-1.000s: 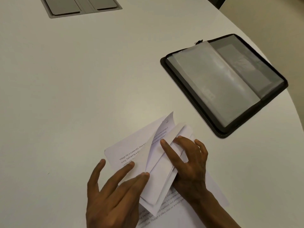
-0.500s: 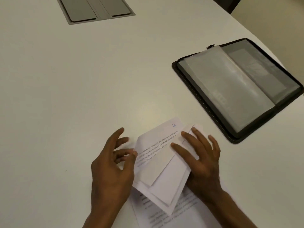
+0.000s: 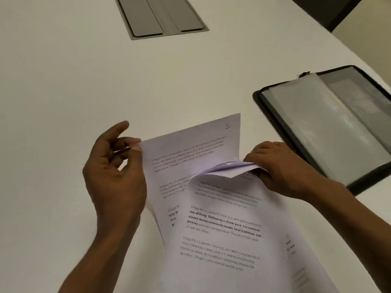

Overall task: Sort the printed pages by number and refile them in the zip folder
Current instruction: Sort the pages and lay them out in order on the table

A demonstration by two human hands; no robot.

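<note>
You have the printed pages [image 3: 222, 225] fanned on the white surface, black paragraph text facing up; the rear sheet [image 3: 190, 149] is lifted at its left edge and carries a small mark in its top right corner, too blurred to read. The front sheets' top corners are curled over. The black zip folder [image 3: 273, 121] lies open to their right, clear sleeves showing.

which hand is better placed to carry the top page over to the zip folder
Probably the right hand: it grips the curled top page and lies right beside the open zip folder. The left hand pinches another page's far-side corner.
</note>
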